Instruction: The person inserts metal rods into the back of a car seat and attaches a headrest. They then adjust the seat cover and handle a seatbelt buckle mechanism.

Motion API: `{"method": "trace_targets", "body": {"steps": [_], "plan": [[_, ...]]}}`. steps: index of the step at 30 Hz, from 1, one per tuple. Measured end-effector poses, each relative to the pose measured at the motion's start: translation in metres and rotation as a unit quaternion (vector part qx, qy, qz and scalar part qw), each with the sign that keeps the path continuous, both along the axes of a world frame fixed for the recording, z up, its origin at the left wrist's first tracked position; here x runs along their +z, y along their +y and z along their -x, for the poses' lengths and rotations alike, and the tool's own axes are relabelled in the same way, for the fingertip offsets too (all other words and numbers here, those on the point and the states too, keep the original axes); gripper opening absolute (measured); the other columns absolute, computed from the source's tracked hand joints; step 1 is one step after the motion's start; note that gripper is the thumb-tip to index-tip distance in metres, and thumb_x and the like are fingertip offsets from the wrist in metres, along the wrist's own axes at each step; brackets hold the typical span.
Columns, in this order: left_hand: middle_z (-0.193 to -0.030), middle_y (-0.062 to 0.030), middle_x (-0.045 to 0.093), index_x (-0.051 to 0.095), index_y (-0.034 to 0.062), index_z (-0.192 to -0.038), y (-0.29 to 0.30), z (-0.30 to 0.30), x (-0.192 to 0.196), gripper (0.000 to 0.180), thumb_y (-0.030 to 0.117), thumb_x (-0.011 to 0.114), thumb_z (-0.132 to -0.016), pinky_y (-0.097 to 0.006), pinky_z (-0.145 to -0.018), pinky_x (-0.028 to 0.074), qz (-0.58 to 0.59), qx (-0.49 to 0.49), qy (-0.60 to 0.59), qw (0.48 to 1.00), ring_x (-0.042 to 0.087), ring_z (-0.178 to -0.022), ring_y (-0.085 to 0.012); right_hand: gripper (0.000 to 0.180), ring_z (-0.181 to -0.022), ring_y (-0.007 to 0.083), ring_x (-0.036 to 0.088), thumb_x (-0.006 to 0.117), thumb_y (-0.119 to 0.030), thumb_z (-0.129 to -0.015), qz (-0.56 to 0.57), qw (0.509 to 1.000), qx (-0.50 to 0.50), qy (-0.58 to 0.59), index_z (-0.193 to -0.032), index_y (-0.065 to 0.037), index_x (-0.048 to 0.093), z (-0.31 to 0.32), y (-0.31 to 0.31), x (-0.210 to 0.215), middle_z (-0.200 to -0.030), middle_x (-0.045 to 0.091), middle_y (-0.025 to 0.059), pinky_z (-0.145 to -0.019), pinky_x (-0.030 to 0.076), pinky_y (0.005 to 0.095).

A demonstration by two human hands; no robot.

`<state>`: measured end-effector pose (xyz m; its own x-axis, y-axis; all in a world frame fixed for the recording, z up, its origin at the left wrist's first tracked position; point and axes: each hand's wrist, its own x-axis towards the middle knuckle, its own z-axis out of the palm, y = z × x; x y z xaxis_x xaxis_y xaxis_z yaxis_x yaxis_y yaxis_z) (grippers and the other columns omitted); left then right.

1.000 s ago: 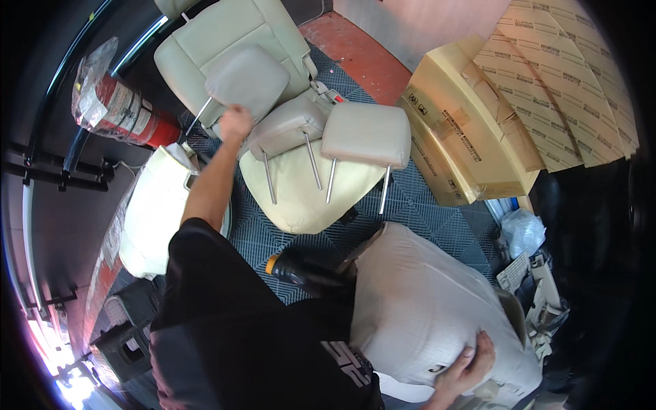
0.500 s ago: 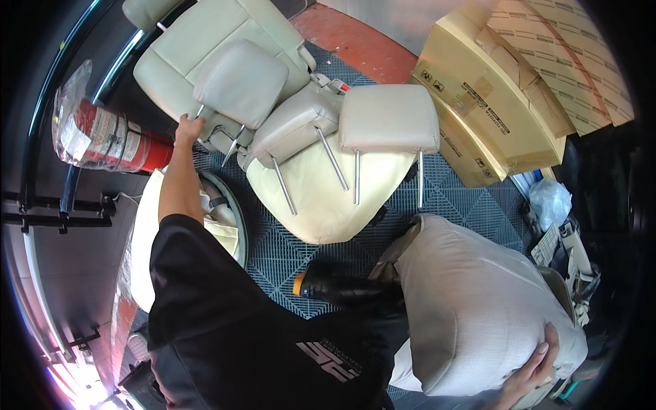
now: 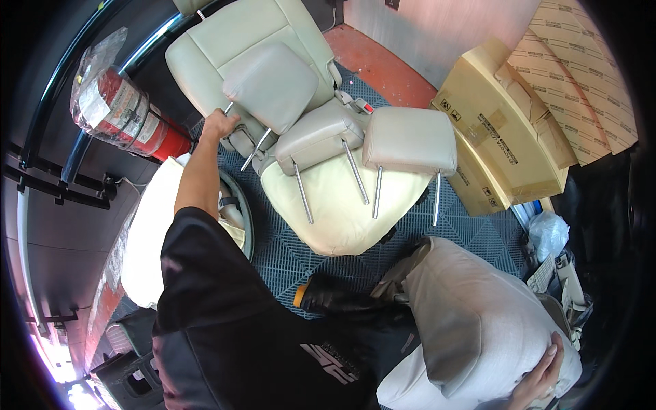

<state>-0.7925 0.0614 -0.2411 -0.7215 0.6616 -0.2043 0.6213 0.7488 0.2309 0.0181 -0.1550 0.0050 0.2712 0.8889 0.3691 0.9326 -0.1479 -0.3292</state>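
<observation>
At the upper left, my left hand (image 3: 220, 125) is closed around a metal post of a grey headrest (image 3: 272, 85). That headrest leans on the backrest of a beige car seat (image 3: 328, 215). Two more headrests, a middle one (image 3: 320, 135) and a right one (image 3: 410, 137), lie on the seat cushion with their posts pointing toward me. At the lower right, a bulky grey-beige upholstered cushion (image 3: 492, 307) rests against my body. My right hand (image 3: 543, 372) lies on its outer side, fingers fairly straight; part of the palm is out of sight.
A red fire extinguisher (image 3: 137, 123) wrapped in plastic is left of the seat. Below it stands a round tub (image 3: 247, 232) with pale material. Cardboard boxes (image 3: 506, 130) lean at the right, near a plastic bag (image 3: 549, 236). Dark grid matting (image 3: 273, 260) covers the floor.
The view has shifted, so the seat and headrests appear farther right and lower. My left hand keeps its hold on the headrest post. More of the cushion's white underside shows.
</observation>
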Motion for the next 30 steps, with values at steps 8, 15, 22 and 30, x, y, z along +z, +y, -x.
{"method": "trace_targets", "body": {"steps": [8,15,22,30], "plan": [[-0.11,-0.0224,0.072,0.072,-0.0029,-0.108,-0.008,-0.054,0.07,0.087,0.076,0.07,-0.071,-0.044,-0.093,0.052,-0.055,-0.026,-0.061,0.996,0.069,-0.107,-0.035,0.038,-0.111,0.0322,0.061,0.05,-0.026,-0.106,0.008,0.996,0.033,0.077,-0.118,0.008,0.063,-0.024,0.002,-0.014,-0.117,0.067,0.0199,-0.104,0.042,0.0402],[-0.097,-0.0191,0.073,0.074,-0.001,-0.094,-0.025,-0.091,0.087,0.094,0.088,0.067,-0.065,-0.044,-0.084,0.053,-0.212,0.07,-0.008,0.975,0.071,-0.095,-0.0311,0.031,-0.104,0.0323,0.063,0.055,-0.02,-0.104,-0.017,0.997,0.051,0.057,-0.114,0.007,0.065,-0.011,0.005,-0.006,-0.11,0.068,0.0198,-0.096,0.046,0.0392],[-0.091,-0.0145,0.072,0.074,0.0039,-0.088,-0.018,-0.098,0.124,0.092,0.092,0.063,-0.064,-0.043,-0.08,0.052,-0.308,0.08,-0.048,0.947,0.069,-0.087,-0.0266,0.031,-0.102,0.03,0.063,0.056,-0.02,-0.103,-0.043,0.993,0.066,0.088,-0.114,0.007,0.065,-0.012,-0.001,-0.01,-0.108,0.068,0.0184,-0.094,0.046,0.0379],[-0.103,-0.0159,0.075,0.076,0.0093,-0.099,-0.027,-0.122,0.126,0.081,0.084,0.065,-0.071,-0.046,-0.085,0.054,-0.203,0.13,0.049,0.969,0.071,-0.101,-0.0335,0.03,-0.103,0.0276,0.063,0.056,-0.019,-0.103,-0.048,0.993,0.054,0.095,-0.113,0.008,0.065,-0.013,-0.005,-0.014,-0.109,0.068,0.0186,-0.097,0.046,0.0366]]}}
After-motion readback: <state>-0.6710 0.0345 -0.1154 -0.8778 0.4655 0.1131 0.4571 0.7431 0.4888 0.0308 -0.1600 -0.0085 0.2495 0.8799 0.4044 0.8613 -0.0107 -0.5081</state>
